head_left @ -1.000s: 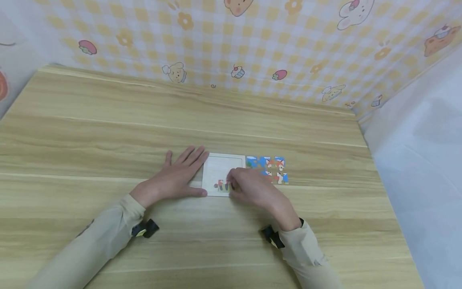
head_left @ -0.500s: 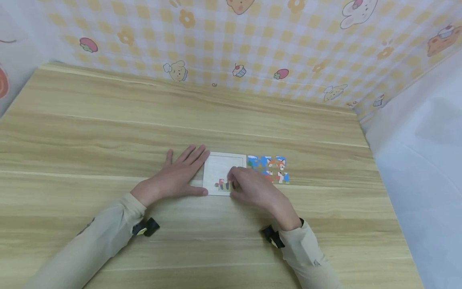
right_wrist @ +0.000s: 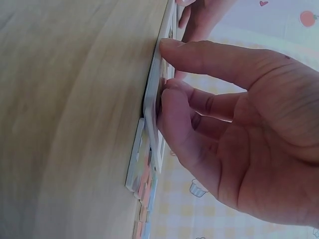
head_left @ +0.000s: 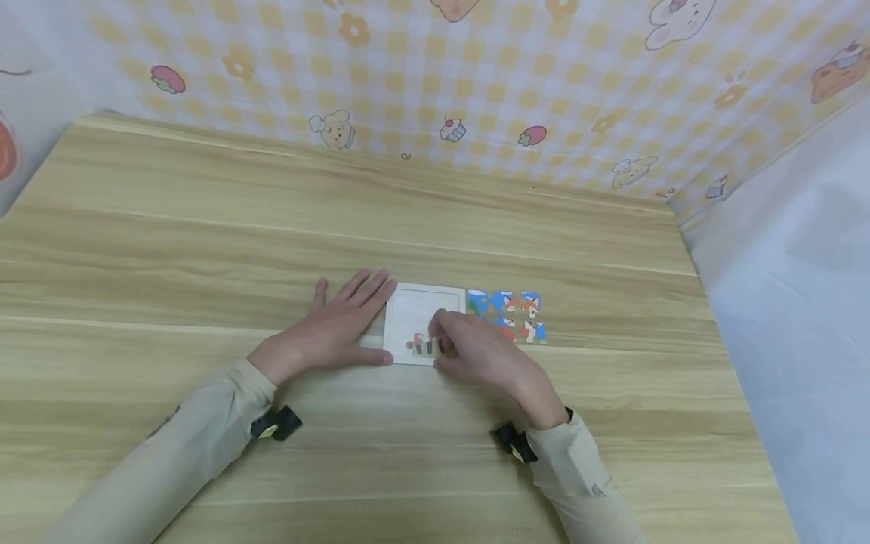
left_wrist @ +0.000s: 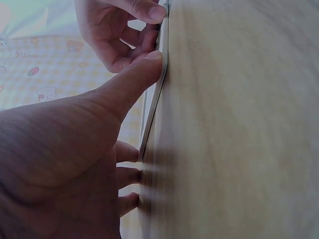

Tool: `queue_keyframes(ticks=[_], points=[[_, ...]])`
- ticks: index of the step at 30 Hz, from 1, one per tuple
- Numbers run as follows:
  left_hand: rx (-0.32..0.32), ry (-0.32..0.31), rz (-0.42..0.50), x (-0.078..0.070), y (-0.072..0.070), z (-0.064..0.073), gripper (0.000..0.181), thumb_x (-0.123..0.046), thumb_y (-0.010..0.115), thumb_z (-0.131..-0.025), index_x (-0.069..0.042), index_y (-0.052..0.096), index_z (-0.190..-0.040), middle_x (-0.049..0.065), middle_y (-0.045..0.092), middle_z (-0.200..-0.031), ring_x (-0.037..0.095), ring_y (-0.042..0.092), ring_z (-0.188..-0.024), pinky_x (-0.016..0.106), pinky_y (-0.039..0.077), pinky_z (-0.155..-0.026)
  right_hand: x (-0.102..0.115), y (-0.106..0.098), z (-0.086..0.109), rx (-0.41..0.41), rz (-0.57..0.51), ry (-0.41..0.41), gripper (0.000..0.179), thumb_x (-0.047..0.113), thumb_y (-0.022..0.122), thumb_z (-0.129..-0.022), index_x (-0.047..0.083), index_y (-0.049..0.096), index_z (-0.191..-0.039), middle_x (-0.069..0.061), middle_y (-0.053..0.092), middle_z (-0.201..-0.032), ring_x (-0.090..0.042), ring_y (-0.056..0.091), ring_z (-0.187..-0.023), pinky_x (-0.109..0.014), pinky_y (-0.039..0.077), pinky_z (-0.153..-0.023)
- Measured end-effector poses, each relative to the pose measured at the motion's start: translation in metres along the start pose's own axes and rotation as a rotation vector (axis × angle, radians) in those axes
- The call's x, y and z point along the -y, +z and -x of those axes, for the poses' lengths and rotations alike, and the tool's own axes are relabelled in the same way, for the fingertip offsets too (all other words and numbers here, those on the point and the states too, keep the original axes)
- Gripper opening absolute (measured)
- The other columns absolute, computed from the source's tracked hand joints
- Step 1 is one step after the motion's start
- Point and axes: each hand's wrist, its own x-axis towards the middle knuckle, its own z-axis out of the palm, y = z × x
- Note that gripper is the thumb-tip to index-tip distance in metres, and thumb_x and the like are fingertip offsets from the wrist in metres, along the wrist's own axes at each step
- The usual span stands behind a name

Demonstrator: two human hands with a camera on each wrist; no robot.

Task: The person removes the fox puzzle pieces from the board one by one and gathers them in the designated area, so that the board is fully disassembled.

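A square white puzzle board (head_left: pixel 416 306) lies on the wooden table, with jigsaw pieces (head_left: pixel 420 346) along the near side of its frame. My left hand (head_left: pixel 326 332) is spread at the board's left side, thumb at the near corner and index fingertip at the far one. Over the near right part, my right hand (head_left: pixel 485 351) has its fingers bent down, with a jigsaw piece between thumb and fingertips, mostly hidden by them. In the right wrist view its thumb (right_wrist: pixel 179 52) touches the board's edge while the curled fingers reach inside the frame.
Several loose puzzle pieces (head_left: pixel 531 306) with a fox and blue sky lie right of the board, partly behind the right hand. A checked cloth wall (head_left: pixel 408 83) stands behind the table (head_left: pixel 272 219), and a white sheet (head_left: pixel 802 302) hangs on the right.
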Motion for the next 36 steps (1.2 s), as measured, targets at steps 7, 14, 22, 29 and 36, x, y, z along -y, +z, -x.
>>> queue_keyframes(ticks=[7,14,22,29,36], points=[[0.002,-0.002,-0.006,0.0,0.0,0.0,0.101,-0.051,0.067,-0.078,-0.008,0.011,-0.15,0.009,0.002,-0.155,0.031,-0.005,-0.14,0.07,-0.007,-0.097,0.002,0.0,0.001,-0.005,0.015,0.005,0.027,0.004,0.069,-0.077,0.01,0.054,-0.1,0.002,0.05,-0.076,-0.013,0.046,-0.066,-0.025,0.041,-0.059],[-0.002,0.002,-0.013,0.001,0.001,-0.001,0.101,-0.052,0.067,-0.078,-0.008,0.011,-0.15,0.009,0.003,-0.155,0.031,-0.004,-0.14,0.07,-0.006,-0.097,0.007,0.001,0.003,-0.028,0.018,0.016,0.027,0.0,0.066,-0.078,0.009,0.051,-0.097,0.0,0.051,-0.087,-0.015,0.047,-0.072,-0.027,0.043,-0.066],[0.0,-0.005,-0.017,0.001,0.001,-0.001,0.101,-0.053,0.067,-0.078,-0.009,0.011,-0.15,0.009,0.003,-0.155,0.03,-0.004,-0.14,0.07,-0.006,-0.097,0.013,0.004,0.005,-0.072,0.044,-0.001,0.027,-0.005,0.064,-0.078,0.008,0.051,-0.098,-0.001,0.055,-0.086,-0.015,0.048,-0.065,-0.026,0.043,-0.061],[0.001,-0.003,-0.021,0.002,0.001,-0.001,0.101,-0.055,0.066,-0.078,-0.01,0.011,-0.15,0.008,0.002,-0.155,0.03,-0.005,-0.14,0.07,-0.006,-0.097,0.01,0.004,0.006,-0.052,0.063,0.017,0.028,0.0,0.063,-0.079,0.009,0.052,-0.103,0.001,0.057,-0.093,-0.012,0.052,-0.068,-0.024,0.045,-0.065],[0.003,0.0,-0.019,0.001,0.0,-0.001,0.101,-0.054,0.067,-0.078,-0.009,0.011,-0.15,0.009,0.002,-0.155,0.031,-0.004,-0.14,0.07,-0.006,-0.097,0.006,0.003,0.005,-0.072,0.064,-0.026,0.024,-0.003,0.059,-0.081,0.01,0.055,-0.101,0.002,0.059,-0.093,-0.011,0.054,-0.075,-0.024,0.045,-0.069]])
